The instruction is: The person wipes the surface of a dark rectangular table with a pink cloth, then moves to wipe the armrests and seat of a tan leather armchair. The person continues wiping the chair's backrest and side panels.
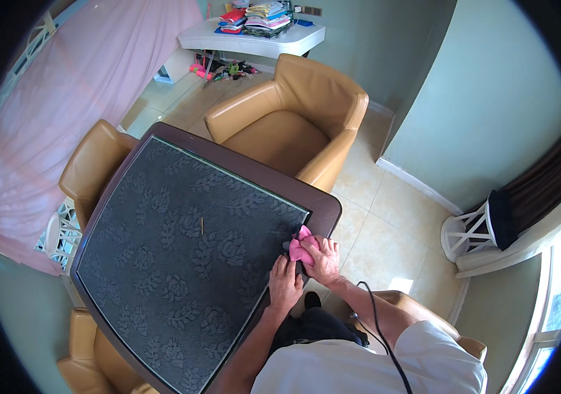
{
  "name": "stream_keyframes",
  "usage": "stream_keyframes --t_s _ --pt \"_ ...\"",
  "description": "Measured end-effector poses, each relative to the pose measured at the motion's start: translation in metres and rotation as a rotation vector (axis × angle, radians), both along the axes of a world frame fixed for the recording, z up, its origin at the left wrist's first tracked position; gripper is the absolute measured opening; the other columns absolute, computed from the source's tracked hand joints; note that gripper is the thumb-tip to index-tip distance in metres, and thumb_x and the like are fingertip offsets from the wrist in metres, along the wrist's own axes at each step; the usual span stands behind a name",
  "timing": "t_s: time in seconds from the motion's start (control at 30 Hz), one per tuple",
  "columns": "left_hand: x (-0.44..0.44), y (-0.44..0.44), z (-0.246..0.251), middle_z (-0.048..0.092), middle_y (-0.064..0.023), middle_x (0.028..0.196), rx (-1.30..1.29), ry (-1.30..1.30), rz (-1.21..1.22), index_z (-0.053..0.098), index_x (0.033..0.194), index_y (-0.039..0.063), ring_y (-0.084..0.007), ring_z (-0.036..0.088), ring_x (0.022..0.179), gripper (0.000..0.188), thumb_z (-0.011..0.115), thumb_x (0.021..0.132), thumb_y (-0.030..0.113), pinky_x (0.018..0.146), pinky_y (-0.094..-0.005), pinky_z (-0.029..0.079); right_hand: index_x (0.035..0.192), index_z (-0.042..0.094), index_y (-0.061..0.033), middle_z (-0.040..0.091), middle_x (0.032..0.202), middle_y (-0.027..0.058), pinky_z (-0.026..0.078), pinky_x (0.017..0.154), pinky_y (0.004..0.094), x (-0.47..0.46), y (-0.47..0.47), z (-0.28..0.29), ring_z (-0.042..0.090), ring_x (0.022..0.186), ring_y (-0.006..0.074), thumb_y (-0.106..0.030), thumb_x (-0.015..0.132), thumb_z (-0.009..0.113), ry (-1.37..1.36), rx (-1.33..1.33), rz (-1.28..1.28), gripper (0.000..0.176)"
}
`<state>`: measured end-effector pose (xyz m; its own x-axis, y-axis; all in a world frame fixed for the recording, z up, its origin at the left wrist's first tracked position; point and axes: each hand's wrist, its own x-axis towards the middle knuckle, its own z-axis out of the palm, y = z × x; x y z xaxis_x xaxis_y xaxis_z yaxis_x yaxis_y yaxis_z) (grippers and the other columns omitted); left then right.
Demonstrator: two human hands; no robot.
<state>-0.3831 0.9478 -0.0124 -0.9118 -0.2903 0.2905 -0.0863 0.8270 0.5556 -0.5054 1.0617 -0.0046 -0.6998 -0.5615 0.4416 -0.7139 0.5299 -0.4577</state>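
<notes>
A bunched pink cloth (303, 250) is gripped in my right hand (325, 262) at the near right edge of the table (322, 207). The cloth presses on the dark brown rim close to the rounded corner. Palm down beside it, my left hand (284, 288) rests on the table's edge with its fingers reaching onto the top and nothing in them. Under a clear sheet with a pale border, the tabletop (162, 246) shows a dark grey floral pattern. A thin brownish stick-like thing (202, 225) lies near the middle.
Tan leather armchairs surround the table: one (290, 130) at the far side, others at left (94, 162), lower left (88, 354) and behind me (423, 308). A white desk (261, 45) bears folded textiles (265, 17). A white stool (467, 231) stands at right. A black cable (384, 335) hangs over my arm.
</notes>
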Motion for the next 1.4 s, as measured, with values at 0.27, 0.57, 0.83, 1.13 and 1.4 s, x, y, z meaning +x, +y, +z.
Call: stream_keyframes --t_s 0.27,0.57,0.83,1.13,1.4 --pt "0.003 -0.008 0.004 0.055 -0.0228 0.131 -0.01 0.028 -0.024 0.058 0.128 -0.003 -0.0409 0.052 0.126 0.05 0.068 0.082 0.014 0.103 -0.051 0.045 0.112 0.07 -0.0241 0.06 0.114 0.0088 0.042 0.087 0.0505 -0.057 -0.019 -0.003 0.056 0.107 0.034 -0.023 0.068 0.078 0.047 0.035 -0.185 0.045" --pt "-0.047 -0.024 0.013 0.058 -0.0176 0.12 -0.002 0.074 0.099 0.06 0.119 -0.001 -0.0376 0.055 0.118 0.043 0.07 0.078 0.011 0.097 -0.049 0.047 0.116 0.069 -0.0238 0.058 0.119 0.0111 0.04 0.095 0.0529 -0.127 -0.074 0.004 0.053 0.111 0.0348 -0.024 0.066 0.078 0.11 0.114 -0.023 0.051" --pt "-0.116 -0.047 0.014 0.057 -0.0189 0.119 -0.043 0.063 0.266 0.061 0.115 -0.002 -0.0398 0.055 0.116 0.038 0.068 0.079 0.009 0.098 -0.0485 0.048 0.118 0.069 -0.0245 0.058 0.122 0.0119 0.042 0.093 0.0497 -0.168 -0.169 0.011 0.052 0.114 0.0338 -0.025 0.066 0.079 -0.024 0.082 0.323 0.053" --pt "-0.118 -0.056 0.013 0.058 -0.0184 0.12 -0.026 0.049 0.421 0.062 0.114 -0.002 -0.0393 0.056 0.116 0.036 0.068 0.079 0.006 0.1 -0.0482 0.047 0.122 0.066 -0.0254 0.057 0.12 0.0122 0.043 0.091 0.0515 -0.205 -0.244 0.006 0.053 0.114 0.0352 -0.03 0.071 0.076 -0.071 0.15 0.344 0.053" --pt "-0.122 -0.059 0.013 0.057 -0.018 0.117 0.003 0.044 0.445 0.063 0.112 -0.002 -0.0389 0.056 0.115 0.035 0.068 0.077 0.006 0.1 -0.0473 0.047 0.133 0.062 -0.0264 0.051 0.135 0.014 0.042 0.097 0.0529 -0.194 -0.2 0.015 0.049 0.123 0.0366 -0.032 0.077 0.076 -0.122 0.224 0.433 0.059"
